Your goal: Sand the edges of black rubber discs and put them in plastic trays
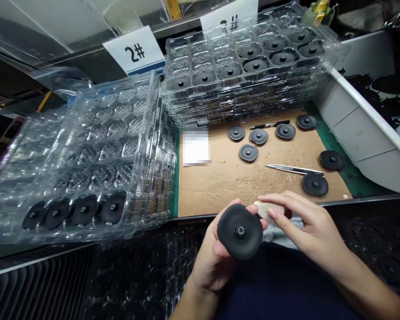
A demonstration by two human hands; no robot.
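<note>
A black, rounded-square rubber-like disc (pixel 245 246) with a small raised hub at its centre faces up in my left hand (pixel 208 258), whose fingers wrap round its edge from beneath. Just right of the disc, my right hand (pixel 306 226) pinches a small cream-coloured block (pixel 268 210) between thumb and fingers. The block is close to the disc's right edge; I cannot tell whether they touch. Beyond my hands, a similar black disc (pixel 315 184) lies on the cardboard (pixel 216 191), beside a slim craft knife (pixel 295 169).
Several more discs (pixel 248 152) and a black pen (pixel 270 125) lie farther back on the cardboard. Stacked clear plastic trays (pixel 200 100) stand behind, partly filled with discs. Another tray stack (pixel 143 133) rises at the left. A white panel (pixel 370 129) borders the right side.
</note>
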